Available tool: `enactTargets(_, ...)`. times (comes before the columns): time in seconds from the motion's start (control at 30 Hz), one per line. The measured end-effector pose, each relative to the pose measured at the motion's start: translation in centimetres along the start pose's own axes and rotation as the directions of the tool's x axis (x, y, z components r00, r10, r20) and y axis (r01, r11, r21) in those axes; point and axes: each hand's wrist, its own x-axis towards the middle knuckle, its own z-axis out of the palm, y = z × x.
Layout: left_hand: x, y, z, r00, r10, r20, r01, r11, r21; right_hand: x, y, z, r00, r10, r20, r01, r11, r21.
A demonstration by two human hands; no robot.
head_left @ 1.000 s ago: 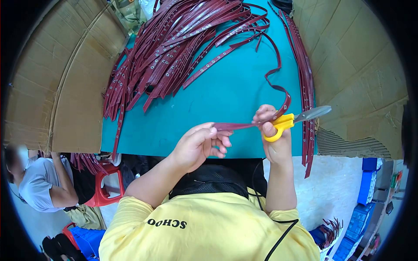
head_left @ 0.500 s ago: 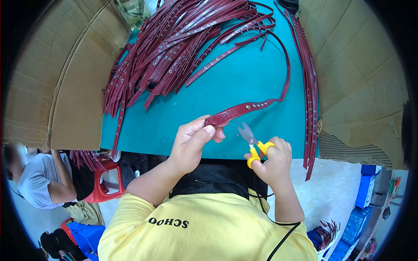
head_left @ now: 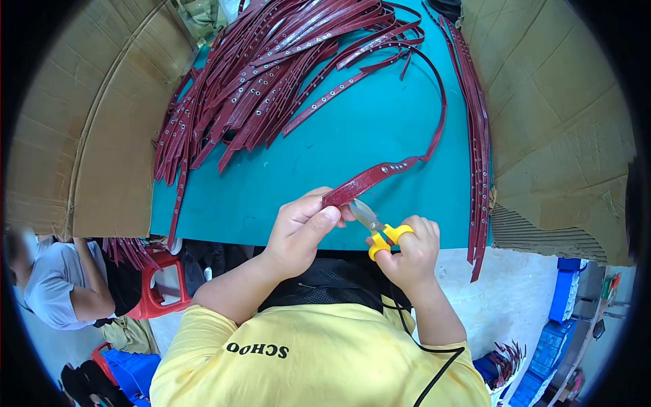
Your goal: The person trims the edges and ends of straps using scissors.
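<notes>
A dark red strap (head_left: 359, 184) with metal eyelets is pinched at its wide end by my left hand (head_left: 298, 230), thumb on top. From there the strap runs right and curves up and back toward the pile. My right hand (head_left: 415, 254) has its fingers in the yellow handles of a pair of scissors (head_left: 377, 230). The scissor blades point up and left, their tips at the strap's lower edge just right of my left fingertips. Whether the blades touch the strap I cannot tell.
A large heap of red eyeleted straps (head_left: 271, 74) covers the back left of the green table (head_left: 380, 142). More straps (head_left: 479, 149) lie along its right edge. Cardboard walls (head_left: 112, 129) flank both sides. Another person (head_left: 64, 281) sits at lower left by a red stool (head_left: 163, 285).
The scissors in my right hand have moved left to the strap's edge, and their blades are closer together. My left hand still holds the strap end, now slightly lower and more tilted.
</notes>
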Motion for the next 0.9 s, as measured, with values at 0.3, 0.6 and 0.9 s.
enactTargets(0.3,0.0,-0.3,0.1,0.997,0.082,-0.008,-0.080,0.985,0.155,0.0,0.6,-0.6,0.999,-0.004,0.033,0.006,0.999,-0.048)
enactTargets(0.6,0.2,0.4,0.2,0.982,0.180,0.051,-0.186,0.910,0.369,0.5,0.7,-2.1,0.987,0.022,0.162,0.011,0.980,-0.199)
enactTargets(0.9,0.2,0.5,0.3,0.974,0.210,0.086,-0.226,0.873,0.433,0.6,0.8,-3.3,0.961,0.083,0.265,-0.003,0.958,-0.287)
